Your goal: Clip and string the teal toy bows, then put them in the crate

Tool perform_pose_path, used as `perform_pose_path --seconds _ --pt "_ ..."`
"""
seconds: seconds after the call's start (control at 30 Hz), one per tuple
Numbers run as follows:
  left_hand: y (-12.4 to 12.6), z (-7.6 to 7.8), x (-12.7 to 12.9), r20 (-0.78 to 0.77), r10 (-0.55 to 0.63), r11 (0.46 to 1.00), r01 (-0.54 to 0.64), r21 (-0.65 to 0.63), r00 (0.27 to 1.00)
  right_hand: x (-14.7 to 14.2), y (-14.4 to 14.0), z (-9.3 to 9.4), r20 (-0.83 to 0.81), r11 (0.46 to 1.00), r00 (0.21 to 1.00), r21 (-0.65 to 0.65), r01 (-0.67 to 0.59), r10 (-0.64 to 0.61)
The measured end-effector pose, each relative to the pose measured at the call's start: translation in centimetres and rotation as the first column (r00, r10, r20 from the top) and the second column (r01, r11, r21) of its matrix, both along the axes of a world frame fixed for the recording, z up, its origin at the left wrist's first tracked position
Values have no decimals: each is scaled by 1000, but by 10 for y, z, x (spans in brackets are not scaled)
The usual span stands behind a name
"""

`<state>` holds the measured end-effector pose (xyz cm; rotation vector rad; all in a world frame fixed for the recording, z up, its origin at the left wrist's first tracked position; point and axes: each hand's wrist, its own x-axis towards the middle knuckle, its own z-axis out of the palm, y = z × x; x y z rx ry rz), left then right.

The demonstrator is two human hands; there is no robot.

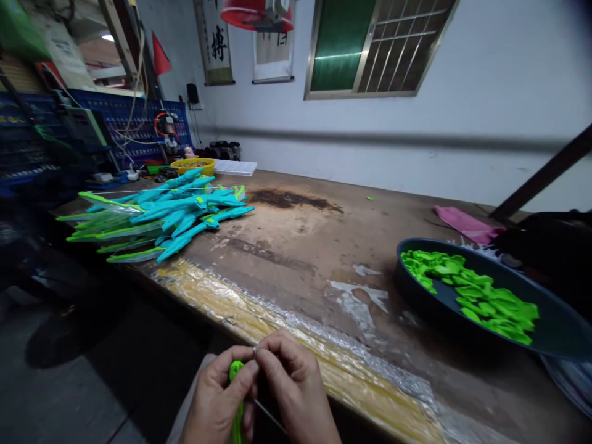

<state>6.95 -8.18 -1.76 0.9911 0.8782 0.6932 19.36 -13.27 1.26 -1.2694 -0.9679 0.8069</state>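
At the table's front edge, my left hand (pixel 224 388) is closed around a bright green plastic piece (pixel 236 370), whose rounded top shows between thumb and fingers. My right hand (pixel 293 385) meets it, thumb and fingertips pinched together at the left fingertips. What the right fingers pinch is too small to make out. A thin pale line (pixel 271 416), like a string or wire, runs below the green piece towards the right palm. The lower part of the green piece is hidden by the left hand.
Blue and green plastic pieces (pixel 185 213) are piled at the table's left. A dark oval basin (pixel 402 280) with green plastic parts (pixel 497 305) stands at the right, near a pink cloth (pixel 467 225). A yellow bowl (pixel 208 166) sits behind the pile. Tape (pixel 259 317) covers the front edge.
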Motion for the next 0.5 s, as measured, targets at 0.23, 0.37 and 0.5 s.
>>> perform_pose_path --seconds 0.23,0.37,0.5 --pt "2 -3 16 19 -121 990 122 -68 992 10 -18 -20 -76 1000 997 -17 -13 12" --pt "3 4 16 45 -206 972 210 -106 977 12 -19 -25 -190 994 982 -108 -25 4" --pt "5 9 12 77 -218 961 227 -160 973 18 -25 -22 270 997 961 -52 -51 63"
